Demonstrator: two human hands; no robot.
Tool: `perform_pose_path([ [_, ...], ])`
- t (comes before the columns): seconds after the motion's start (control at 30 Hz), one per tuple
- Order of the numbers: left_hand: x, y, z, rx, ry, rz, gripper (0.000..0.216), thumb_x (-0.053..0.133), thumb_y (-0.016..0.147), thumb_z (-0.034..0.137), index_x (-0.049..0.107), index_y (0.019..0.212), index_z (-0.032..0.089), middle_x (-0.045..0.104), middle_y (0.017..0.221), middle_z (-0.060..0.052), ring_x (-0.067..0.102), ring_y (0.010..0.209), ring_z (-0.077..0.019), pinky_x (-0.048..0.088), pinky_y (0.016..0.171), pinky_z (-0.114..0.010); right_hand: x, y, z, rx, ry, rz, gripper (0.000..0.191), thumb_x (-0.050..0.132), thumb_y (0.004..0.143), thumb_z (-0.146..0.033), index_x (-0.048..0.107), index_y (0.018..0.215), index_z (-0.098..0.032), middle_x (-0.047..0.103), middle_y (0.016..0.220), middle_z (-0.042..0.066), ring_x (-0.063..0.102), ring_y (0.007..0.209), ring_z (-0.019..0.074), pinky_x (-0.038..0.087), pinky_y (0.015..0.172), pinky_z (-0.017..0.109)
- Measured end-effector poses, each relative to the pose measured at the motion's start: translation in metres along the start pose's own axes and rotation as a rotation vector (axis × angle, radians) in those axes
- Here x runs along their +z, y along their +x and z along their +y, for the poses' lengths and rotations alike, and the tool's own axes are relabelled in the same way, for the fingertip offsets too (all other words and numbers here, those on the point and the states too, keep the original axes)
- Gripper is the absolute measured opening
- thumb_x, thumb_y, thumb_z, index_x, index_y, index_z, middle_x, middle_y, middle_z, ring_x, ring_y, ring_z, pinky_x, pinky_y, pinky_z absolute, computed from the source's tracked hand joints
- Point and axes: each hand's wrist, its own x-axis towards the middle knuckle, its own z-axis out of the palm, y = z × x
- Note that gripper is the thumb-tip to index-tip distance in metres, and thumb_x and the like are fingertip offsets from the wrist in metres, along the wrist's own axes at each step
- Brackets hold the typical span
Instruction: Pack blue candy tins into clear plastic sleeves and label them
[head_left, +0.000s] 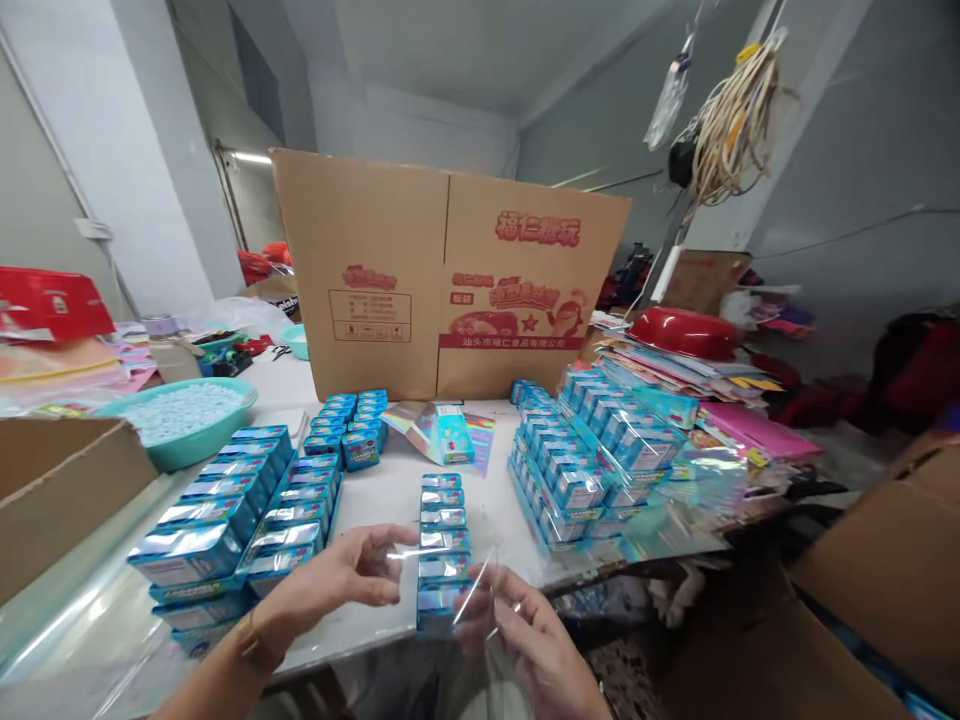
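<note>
In the head view, a single row of small blue boxes [443,568] stands on the table in front of me. My left hand [365,568] is just left of this row, thumb and fingers apart, with nothing visible gripped. To the right of the nearest box, my right hand [517,622] pinches a clear plastic film [491,590], possibly a bag. The film is so transparent that its far edges are hard to make out. Behind the row, a lighter blue box [453,436] rests on shiny holographic sheets [484,446].
Stacked blue boxes [206,520] stand at left, with wrapped stacks [570,470] at right. An upright cardboard carton [390,240] stands behind. A teal basin [184,455] holds pale pieces. A red bowl [684,333] tops a pile at right. The front table edge is near my hands.
</note>
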Motion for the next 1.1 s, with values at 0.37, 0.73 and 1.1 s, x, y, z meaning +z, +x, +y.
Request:
perform_pose_path([
  [0.37,0.004,-0.008,0.023,0.084,0.304,0.204,0.037,0.066,0.085,0.032,0.053,0.116,0.016,0.065,0.076,0.002,0.063,0.067,-0.0147,0.046,0.068,-0.026,-0.016,0.009,0.074,-0.204,-0.209,0.401,0.069,0.078,0.075,-0.048,0.054,0.129,-0.014,0.052,0.07,-0.004,0.049,0.06,0.0099,0.04,0.057,0.022],
  [0.73,0.008,-0.015,0.041,0.036,0.565,0.24,0.031,0.046,0.098,0.049,0.051,0.1,0.019,0.059,0.068,0.002,0.06,0.06,-0.0155,0.049,0.059,-0.027,-0.034,-0.006,0.051,-0.192,-0.461,0.439,0.06,0.06,0.088,-0.066,0.063,0.114,-0.012,0.055,0.067,0.001,0.049,0.061,0.0122,0.041,0.058,0.023],
  [1.1,0.016,0.005,0.032,0.809,1.022,0.395,0.014,0.053,0.099,0.015,0.068,0.097,0.018,0.063,0.094,-0.003,0.06,0.085,-0.01,0.045,0.079,-0.019,-0.018,-0.036,0.055,-0.29,-0.479,0.439,0.07,0.062,0.088,-0.059,0.046,0.145,-0.022,0.05,0.081,-0.001,0.044,0.061,0.0099,0.036,0.054,0.021],
])
